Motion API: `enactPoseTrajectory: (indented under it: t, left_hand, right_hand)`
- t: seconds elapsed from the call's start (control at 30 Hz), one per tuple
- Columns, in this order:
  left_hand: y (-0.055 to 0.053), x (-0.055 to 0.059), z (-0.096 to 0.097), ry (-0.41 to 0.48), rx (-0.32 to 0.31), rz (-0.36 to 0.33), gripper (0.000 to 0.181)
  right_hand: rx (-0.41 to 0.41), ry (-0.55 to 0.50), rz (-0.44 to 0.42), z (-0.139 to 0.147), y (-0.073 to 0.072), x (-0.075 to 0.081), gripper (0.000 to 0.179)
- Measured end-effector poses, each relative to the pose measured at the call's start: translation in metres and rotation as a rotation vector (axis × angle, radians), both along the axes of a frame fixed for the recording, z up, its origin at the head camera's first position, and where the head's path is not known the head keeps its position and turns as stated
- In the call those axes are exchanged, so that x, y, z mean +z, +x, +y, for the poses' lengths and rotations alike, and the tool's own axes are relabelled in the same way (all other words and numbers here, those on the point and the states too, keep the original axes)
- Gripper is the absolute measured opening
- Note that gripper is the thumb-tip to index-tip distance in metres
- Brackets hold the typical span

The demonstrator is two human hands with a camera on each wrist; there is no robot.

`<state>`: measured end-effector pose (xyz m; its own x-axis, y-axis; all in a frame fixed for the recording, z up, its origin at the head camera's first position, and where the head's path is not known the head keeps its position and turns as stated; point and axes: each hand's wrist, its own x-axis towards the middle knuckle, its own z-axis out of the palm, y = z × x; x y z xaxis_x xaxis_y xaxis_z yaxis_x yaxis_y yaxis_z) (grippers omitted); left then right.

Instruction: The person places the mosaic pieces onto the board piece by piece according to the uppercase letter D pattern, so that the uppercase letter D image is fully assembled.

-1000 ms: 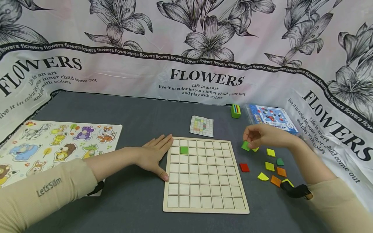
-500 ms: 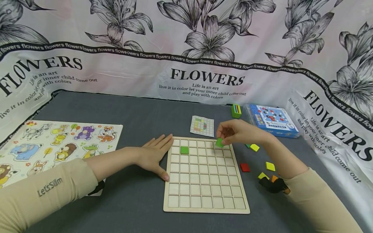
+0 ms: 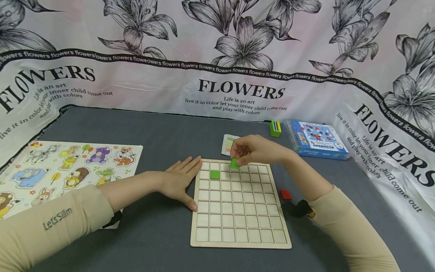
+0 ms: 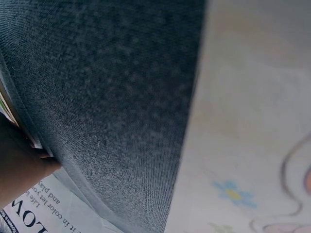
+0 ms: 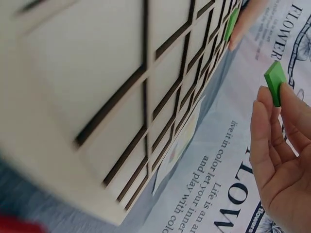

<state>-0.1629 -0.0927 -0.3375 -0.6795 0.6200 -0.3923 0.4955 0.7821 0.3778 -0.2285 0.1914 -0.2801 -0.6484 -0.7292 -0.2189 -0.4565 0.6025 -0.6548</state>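
Note:
A wooden grid board (image 3: 238, 207) lies at the middle of the table. One green square tile (image 3: 215, 174) sits in a cell of its second row. My left hand (image 3: 178, 183) is spread flat along the board's left edge, thumb and fingers touching it. Between thumb and fingertips my right hand (image 3: 255, 151) pinches another green square tile (image 3: 235, 163) above the board's top rows. The right wrist view shows this held green tile (image 5: 276, 80) clear of the board and tilted. Partly behind the right hand lies a small pattern card (image 3: 227, 143).
A red tile (image 3: 286, 194) lies right of the board; the right forearm hides the other loose tiles. Farther back stand a green striped block (image 3: 275, 129) and a blue box (image 3: 321, 139). An animal puzzle board (image 3: 73, 166) occupies the left, partly under the left sleeve.
The right hand has carried the green tile leftward from the loose tiles at the right to over the board's upper rows. The left hand stays in place.

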Motion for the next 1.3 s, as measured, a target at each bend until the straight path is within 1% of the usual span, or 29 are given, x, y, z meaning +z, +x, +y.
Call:
enactPoseTrajectory:
  t: [0.2,0.3,0.4,0.53,0.67,0.77,0.9,1.07,1.3]
  left_hand:
    - [-0.001,0.0,0.001,-0.006,0.001,0.002,0.129]
    - [-0.001,0.0,0.001,-0.004,0.001,0.002,0.129]
    - [-0.001,0.0,0.001,0.0,0.001,0.004,0.129]
    - [-0.001,0.001,0.001,-0.003,0.002,0.002,0.128]
    - [0.0,0.001,0.002,-0.007,0.002,-0.002,0.128]
    - [0.0,0.001,0.002,-0.008,0.003,0.0,0.128]
    - [0.0,0.001,0.001,-0.007,0.006,0.004,0.128]
    - [0.0,0.001,0.002,-0.02,0.004,0.002,0.129]
    - [0.0,0.001,0.002,-0.033,0.009,0.004,0.129]
  right_hand:
    - [-0.013,0.029,-0.017,-0.012,-0.003,-0.001,0.01]
    - [-0.02,0.038,-0.042,-0.018,-0.005,-0.002,0.009]
    - [-0.009,0.051,-0.07,-0.023,-0.007,-0.006,0.009]
    - [0.035,0.08,-0.093,-0.03,-0.008,-0.014,0.01]
    - [0.066,0.109,-0.074,-0.033,-0.009,-0.018,0.011]
    - [0.065,0.118,-0.051,-0.034,-0.009,-0.02,0.011]
    - [0.054,0.127,-0.044,-0.036,-0.008,-0.024,0.011]
    - [0.066,0.156,-0.032,-0.038,-0.007,-0.028,0.012]
    - [0.077,0.164,0.011,-0.041,-0.005,-0.027,0.011]
